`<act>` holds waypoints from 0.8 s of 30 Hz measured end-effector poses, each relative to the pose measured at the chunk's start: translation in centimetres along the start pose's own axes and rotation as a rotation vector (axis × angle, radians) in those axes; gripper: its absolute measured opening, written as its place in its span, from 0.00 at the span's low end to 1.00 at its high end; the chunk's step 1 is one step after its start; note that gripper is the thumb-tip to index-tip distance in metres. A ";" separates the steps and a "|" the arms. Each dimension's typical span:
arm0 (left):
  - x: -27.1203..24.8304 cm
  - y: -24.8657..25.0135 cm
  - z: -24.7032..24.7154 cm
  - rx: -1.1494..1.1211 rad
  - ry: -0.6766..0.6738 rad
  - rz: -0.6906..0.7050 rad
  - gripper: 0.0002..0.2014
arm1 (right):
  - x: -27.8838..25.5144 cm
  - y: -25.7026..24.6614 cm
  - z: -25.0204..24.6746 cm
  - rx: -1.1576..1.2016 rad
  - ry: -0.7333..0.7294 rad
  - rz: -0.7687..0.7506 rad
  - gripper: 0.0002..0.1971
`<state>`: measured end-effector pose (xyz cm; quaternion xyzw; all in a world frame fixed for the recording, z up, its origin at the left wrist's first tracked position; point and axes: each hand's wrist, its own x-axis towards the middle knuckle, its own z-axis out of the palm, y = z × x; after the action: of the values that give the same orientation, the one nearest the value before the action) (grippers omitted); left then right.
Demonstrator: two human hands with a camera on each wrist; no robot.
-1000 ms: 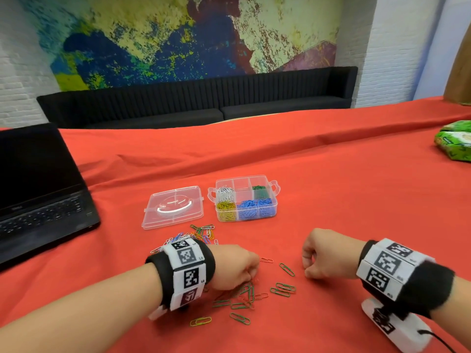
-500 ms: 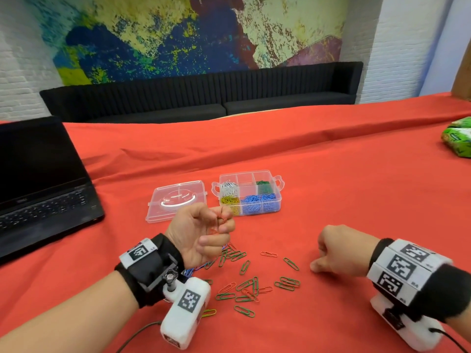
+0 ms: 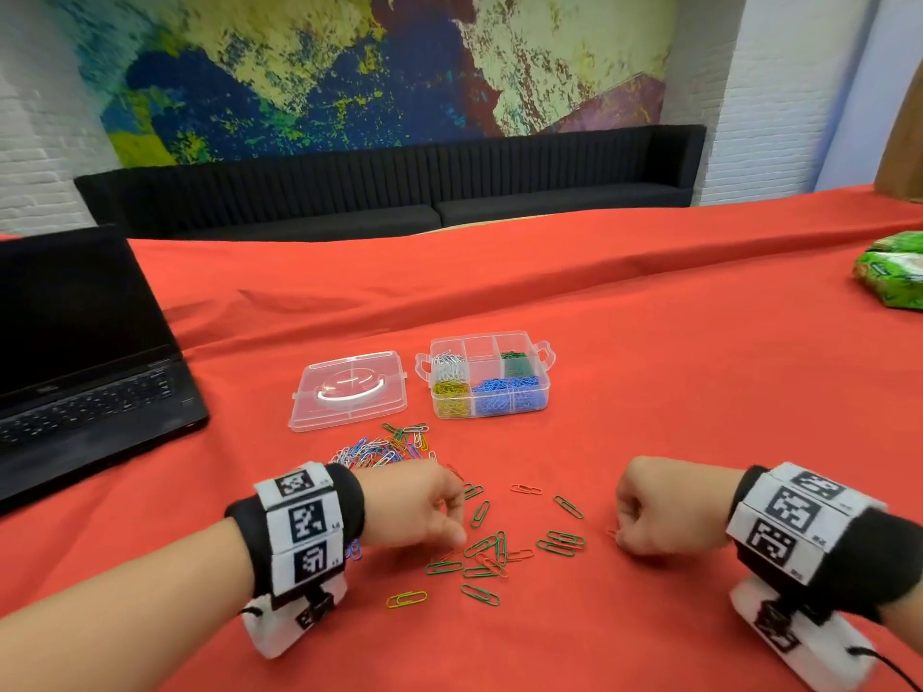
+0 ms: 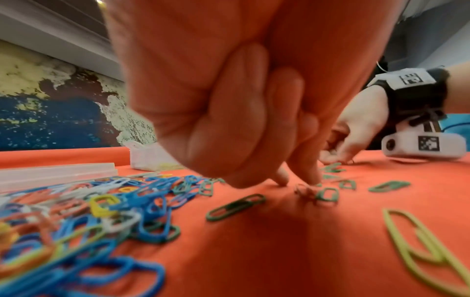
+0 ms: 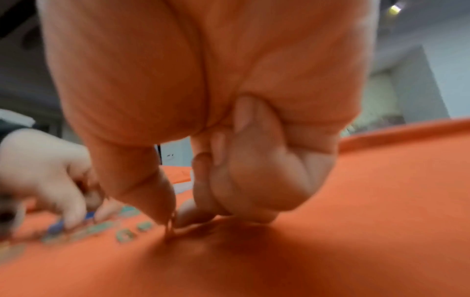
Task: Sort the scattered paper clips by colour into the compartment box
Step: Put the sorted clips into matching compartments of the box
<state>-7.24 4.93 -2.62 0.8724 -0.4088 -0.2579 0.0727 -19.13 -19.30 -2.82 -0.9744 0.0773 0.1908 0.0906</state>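
Paper clips (image 3: 482, 559): four sorted colours

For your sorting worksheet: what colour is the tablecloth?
Red tablecloth, clearest in the head view.

Motion blur in the right wrist view hides whether the right hand (image 5: 229, 160) pinches a red paper clip (image 5: 170, 227) at six o'clock.
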 end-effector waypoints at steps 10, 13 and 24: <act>-0.5 -0.4 0.7 0.134 -0.053 -0.033 0.04 | 2.1 -2.1 -2.1 1.735 -0.415 0.068 0.10; -0.9 -1.5 0.5 0.058 -0.078 -0.023 0.07 | 3.4 -3.4 -2.2 1.298 -0.201 0.110 0.07; -2.5 -3.3 -0.9 -1.670 -0.146 0.149 0.06 | 3.7 -6.3 -1.1 0.076 0.035 -0.065 0.07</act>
<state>-5.91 8.89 -1.96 0.4837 -0.1440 -0.5259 0.6847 -14.21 -13.88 -2.28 -0.9754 0.0543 0.1679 0.1322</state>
